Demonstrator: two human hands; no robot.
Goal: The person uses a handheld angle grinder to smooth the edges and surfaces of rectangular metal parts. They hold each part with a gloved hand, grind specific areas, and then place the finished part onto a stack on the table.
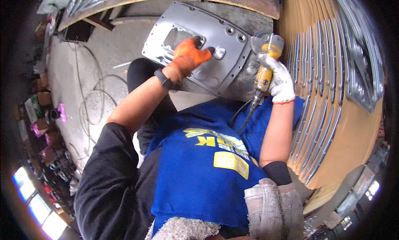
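Observation:
A flat grey cast-metal cover (224, 74) with bolt holes round its rim and a large cut-out lies tilted in front of me. My left hand (192, 55), in an orange glove with dark fingertips, grips the cover beside the cut-out; the fingertips are partly hidden there. In a white glove with an orange cuff, my right hand (281, 80) is wrapped round the body of a yellow angle grinder (264, 76). The grinder's head and guard are close to the cover's right edge. From its lower end a dark cord runs down over my blue apron (199, 173).
To the right, cardboard (349, 153) carries rows of long thin metal strips (320, 61) and a stack of metal frames (361, 65). A wooden-edged table (232, 1) stands beyond the cover. Hoses (99, 90) loop over the concrete floor at left, near a cluttered pile (45, 128).

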